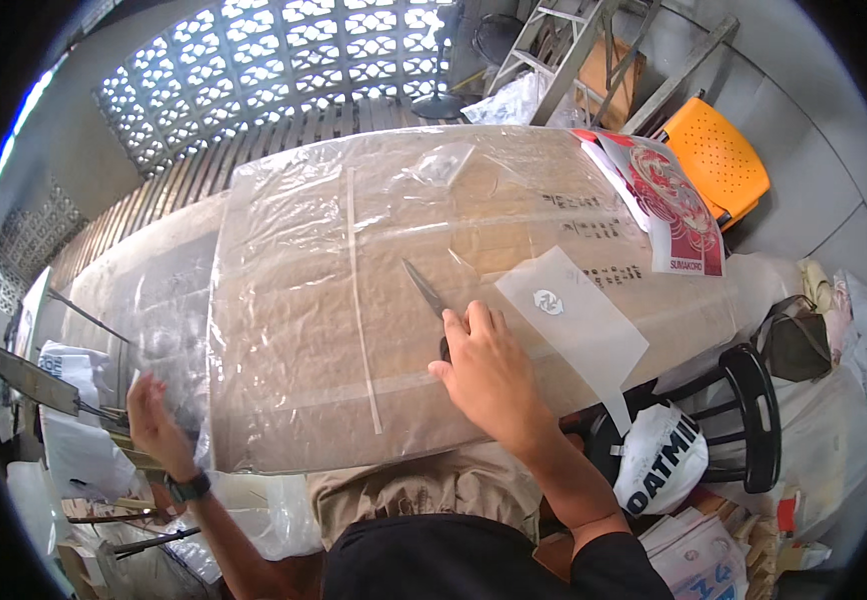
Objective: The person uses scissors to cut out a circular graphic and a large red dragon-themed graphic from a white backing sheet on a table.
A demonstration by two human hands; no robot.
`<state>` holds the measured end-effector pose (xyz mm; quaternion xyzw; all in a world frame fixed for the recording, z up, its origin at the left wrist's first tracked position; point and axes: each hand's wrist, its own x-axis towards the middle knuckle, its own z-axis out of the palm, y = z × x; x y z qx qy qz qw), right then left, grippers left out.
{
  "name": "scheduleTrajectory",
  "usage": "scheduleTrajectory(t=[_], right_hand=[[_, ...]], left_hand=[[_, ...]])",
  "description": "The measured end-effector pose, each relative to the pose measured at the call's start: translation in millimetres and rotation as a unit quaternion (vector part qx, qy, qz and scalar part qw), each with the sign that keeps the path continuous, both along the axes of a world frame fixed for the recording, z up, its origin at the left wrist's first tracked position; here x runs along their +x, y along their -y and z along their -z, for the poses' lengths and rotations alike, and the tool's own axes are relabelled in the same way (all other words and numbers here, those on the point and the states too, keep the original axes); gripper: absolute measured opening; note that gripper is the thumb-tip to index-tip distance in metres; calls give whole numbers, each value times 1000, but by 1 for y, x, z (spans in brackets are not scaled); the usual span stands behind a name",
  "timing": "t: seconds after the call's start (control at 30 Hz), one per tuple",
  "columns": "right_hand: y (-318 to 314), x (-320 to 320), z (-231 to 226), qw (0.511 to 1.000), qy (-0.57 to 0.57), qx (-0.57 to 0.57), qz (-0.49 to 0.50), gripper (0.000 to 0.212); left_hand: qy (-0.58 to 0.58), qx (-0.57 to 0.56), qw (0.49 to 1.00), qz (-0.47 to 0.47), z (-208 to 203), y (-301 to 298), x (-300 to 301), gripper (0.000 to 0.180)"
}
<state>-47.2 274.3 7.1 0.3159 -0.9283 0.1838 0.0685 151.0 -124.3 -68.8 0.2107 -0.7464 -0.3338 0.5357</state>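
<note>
My right hand (494, 375) is over the table with its fingers closed around the handle of a pair of scissors (422, 287). The dark blades point away to the far left; the handle is mostly hidden under the hand. To the right of that hand lies a translucent white plastic bag (594, 335) with a small round white logo and a narrow tail over the near edge. Off the table's left end, my left hand (159, 430) is raised, fingers pinched, a small white bit at the tips that I cannot make out. A thin pale strip (362, 310) lies lengthwise left of the scissors.
Clear plastic film covers the brown table (284, 380). A red-and-white printed bag (669, 205) lies at its far right corner, beside an orange chair (716, 155). A black chair (754, 420) and a white bag (666, 455) crowd the near right. A stepladder (564, 60) stands behind.
</note>
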Motion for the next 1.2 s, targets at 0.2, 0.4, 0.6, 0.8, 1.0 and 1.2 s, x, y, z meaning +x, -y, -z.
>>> scheduleTrajectory(t=[0.2, 0.4, 0.6, 0.8, 1.0, 1.2], right_hand=[[-7, 10, -6, 997, 45, 69, 14, 44], [-28, 29, -7, 980, 140, -124, 67, 43], [-50, 24, 1, 996, 67, -11, 50, 49], [-36, 18, -10, 989, 116, 45, 78, 46], [-46, 16, -2, 974, 219, -30, 44, 39], [-94, 33, 3, 813, 447, -374, 5, 50]], left_hand=[[250, -171, 890, 342, -73, -157, -118, 46], [321, -180, 853, 371, -58, -144, -95, 20], [147, -60, 987, -15, -17, -49, 48, 8], [454, 92, 853, -240, 202, -10, 188, 22], [424, 140, 866, -224, 346, -12, 236, 18], [325, 35, 885, -331, 212, 19, 153, 40]])
